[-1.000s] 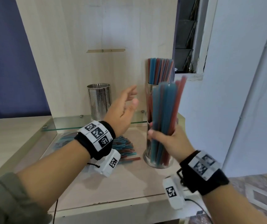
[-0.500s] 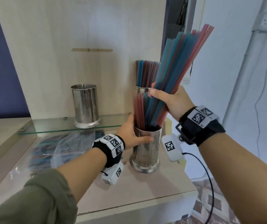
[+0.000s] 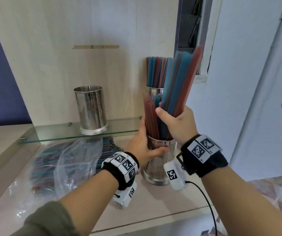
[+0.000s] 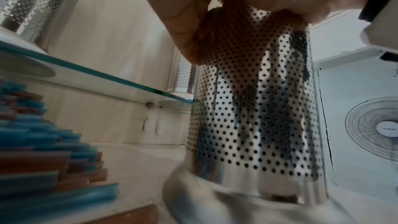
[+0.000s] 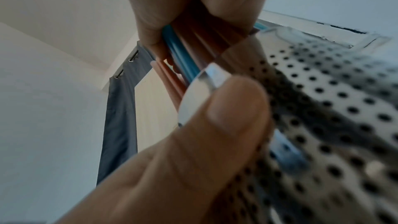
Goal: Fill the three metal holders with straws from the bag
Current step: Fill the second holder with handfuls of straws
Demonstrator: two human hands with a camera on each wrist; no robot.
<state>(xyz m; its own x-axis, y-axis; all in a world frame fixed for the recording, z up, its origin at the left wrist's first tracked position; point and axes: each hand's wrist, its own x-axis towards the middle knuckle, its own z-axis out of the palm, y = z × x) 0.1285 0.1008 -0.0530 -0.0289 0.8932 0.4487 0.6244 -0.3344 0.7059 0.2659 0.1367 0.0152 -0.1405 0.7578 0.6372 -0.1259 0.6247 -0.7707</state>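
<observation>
Comparing with half a second ago, the bundle (image 3: 174, 92) now stands more upright and lower, its lower ends inside the front holder (image 3: 160, 157), where before it leaned far to the right. The right hand (image 3: 176, 123) is closed around the bundle just above the rim. The left hand (image 3: 143, 143) grips the holder at its upper left side as before, thumb across the front wall.

The bottom ends of the straws are hidden by the perforated wall; in the left wrist view they show only as dark shapes through the holes. The back holder (image 3: 154, 91), full of straws, is partly covered by the bundle. The empty holder (image 3: 91, 109) stands on the glass shelf (image 3: 55, 138). The bag (image 3: 56, 167) lies to the left, its contents blurred behind plastic.
</observation>
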